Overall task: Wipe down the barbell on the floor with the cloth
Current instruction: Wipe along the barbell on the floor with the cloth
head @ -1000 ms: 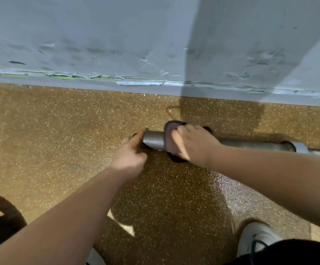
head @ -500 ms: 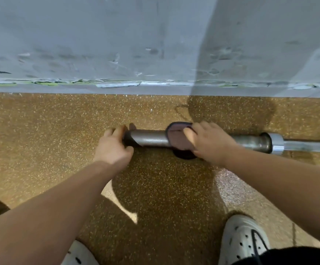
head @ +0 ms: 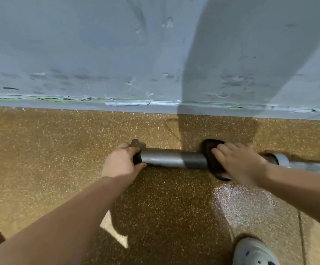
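From the head view, the barbell (head: 172,158) is seen lying flat on the speckled brown floor (head: 59,150), parallel to the grey wall (head: 98,54) beyond it. Its left end is gripped by the left hand (head: 121,163), fingers curled over the top and thumb pressed underneath, so the sleeve tip is pinched between them. Further right along the sleeve, the dark cloth (head: 211,159) is wrapped over the metal and pressed down by the right hand (head: 239,162), fingers (head: 224,150) lying close together, flat across the top. Bare sleeve is left between the two hands. Beyond the right wrist, the collar (head: 281,159) and thinner shaft are seen. A white shoe (head: 254,252) is glimpsed below the right forearm.
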